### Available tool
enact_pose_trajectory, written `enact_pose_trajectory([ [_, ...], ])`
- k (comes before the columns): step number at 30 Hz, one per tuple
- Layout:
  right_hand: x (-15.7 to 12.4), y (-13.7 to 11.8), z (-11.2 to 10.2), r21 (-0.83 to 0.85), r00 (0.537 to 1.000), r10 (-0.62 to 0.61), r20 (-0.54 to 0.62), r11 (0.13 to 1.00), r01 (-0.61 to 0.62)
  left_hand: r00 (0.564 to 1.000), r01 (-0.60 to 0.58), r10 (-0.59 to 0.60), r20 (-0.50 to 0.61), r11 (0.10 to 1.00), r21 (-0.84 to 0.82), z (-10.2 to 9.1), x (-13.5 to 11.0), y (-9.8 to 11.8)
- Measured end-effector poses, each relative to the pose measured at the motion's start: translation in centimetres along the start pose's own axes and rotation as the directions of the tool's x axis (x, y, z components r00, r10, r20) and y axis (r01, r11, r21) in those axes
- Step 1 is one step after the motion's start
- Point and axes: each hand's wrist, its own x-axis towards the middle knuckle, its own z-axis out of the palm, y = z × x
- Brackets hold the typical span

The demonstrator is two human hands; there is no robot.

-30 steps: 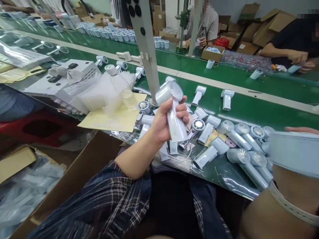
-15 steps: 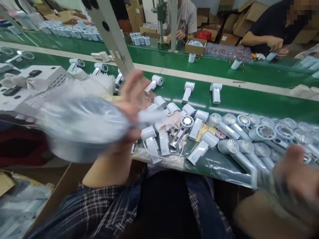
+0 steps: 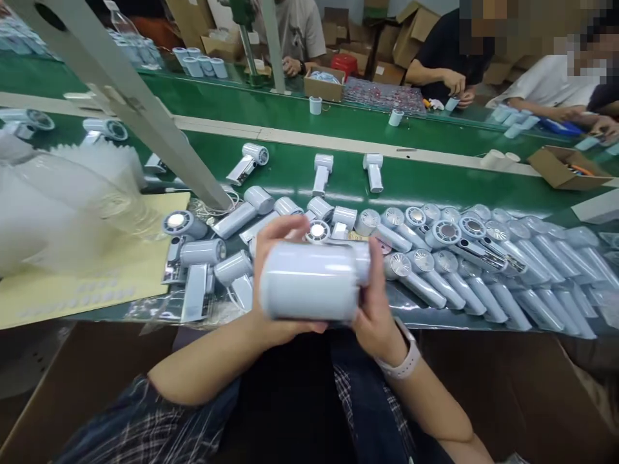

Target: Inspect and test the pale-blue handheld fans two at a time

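Observation:
A pale blue handheld fan (image 3: 309,283) is close in front of me, its round head turned towards the camera. My left hand (image 3: 271,322) wraps its left side and underside. My right hand (image 3: 377,309), with a pale watch strap at the wrist, closes on its right side; the fan hides some fingers of both hands. Beyond my hands several fans lie loosely on the bench, including one with its round grille up (image 3: 178,223). To the right, rows of fans (image 3: 435,290) lie side by side with their handles slanting right.
A slanted metal post (image 3: 130,109) rises at left. Beside it are clear plastic bags (image 3: 72,200) and a yellow sheet (image 3: 97,296). Fans also lie on the green conveyor (image 3: 290,174). Across it several people work near a small cardboard box (image 3: 324,84).
My left hand has brought the fan from the left to the middle. My right hand has come in from the far right and now holds it too. The view has turned right.

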Motion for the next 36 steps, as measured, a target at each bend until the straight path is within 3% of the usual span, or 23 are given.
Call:
enact_pose_trajectory([
  [2, -0.1, -0.2, -0.2, -0.001, 0.991, -0.024, 0.135, 1.000, 0.024, 0.997, -0.064, 0.062, 0.037, 0.996, 0.055, 2.1, -0.5, -0.7],
  [4, 0.4, -0.4, -2.5, -0.087, 0.991, 0.012, 0.137, 0.996, 0.000, 0.977, -0.002, -0.026, 0.213, 0.992, 0.130, 3.1, -0.4, -0.8],
  [6, 1.4, -0.2, -6.3, -0.285, 0.992, 0.124, 0.032, 0.952, -0.110, 0.886, 0.089, -0.206, 0.415, 0.955, 0.284, 2.9, 0.1, -0.5],
  [9, 3.0, 1.1, -12.3, -0.631, 0.948, 0.271, -0.169, 0.709, -0.315, 0.686, 0.139, -0.474, 0.551, 0.830, 0.541, 1.5, 0.9, 0.5],
  [10, 3.4, 1.6, -14.0, -0.709, 0.936, 0.287, -0.205, 0.615, -0.344, 0.644, 0.125, -0.519, 0.562, 0.796, 0.592, 1.0, 1.0, 0.8],
  [12, 3.8, 2.6, -16.3, -0.802, 0.922, 0.288, -0.258, 0.469, -0.370, 0.613, 0.101, -0.557, 0.561, 0.759, 0.643, 0.2, 1.3, 1.3],
  [16, 3.9, 3.9, -18.1, -0.880, 0.945, 0.137, -0.296, 0.345, -0.326, 0.610, 0.067, -0.582, 0.538, 0.715, 0.696, -0.9, 2.0, 1.7],
  [19, 3.8, 4.9, -18.0, -0.942, 0.973, 0.037, -0.227, 0.246, -0.229, 0.650, 0.011, -0.558, 0.515, 0.685, 0.728, -1.9, 2.4, 1.7],
  [23, 2.5, 5.4, -17.6, -0.955, 0.972, 0.088, -0.218, 0.185, -0.231, 0.698, -0.037, -0.521, 0.491, 0.658, 0.752, -4.4, 2.8, 1.7],
  [26, 2.7, 4.1, -17.9, -0.952, 0.963, 0.147, -0.228, 0.173, -0.252, 0.684, -0.063, -0.533, 0.497, 0.636, 0.769, -7.4, 3.3, 1.6],
  [28, 5.3, 2.5, -18.1, -0.948, 0.970, 0.074, -0.232, 0.205, -0.242, 0.677, -0.081, -0.552, 0.487, 0.601, 0.795, -9.5, 3.8, 1.5],
  [31, 13.4, 1.1, -17.1, -0.911, 0.978, -0.012, -0.208, 0.366, -0.190, 0.743, -0.080, -0.529, 0.410, 0.538, 0.839, -11.8, 4.4, 1.9],
  [33, 19.8, 1.5, -15.4, -0.870, 0.978, 0.204, -0.051, 0.472, -0.144, 0.785, -0.081, -0.485, 0.385, 0.537, 0.840, -12.6, 4.4, 2.6],
  [36, 27.1, 3.5, -12.3, -0.827, 0.968, 0.247, 0.039, 0.552, -0.108, 0.778, -0.084, -0.469, 0.417, 0.581, 0.810, -14.1, 3.3, 4.2],
])
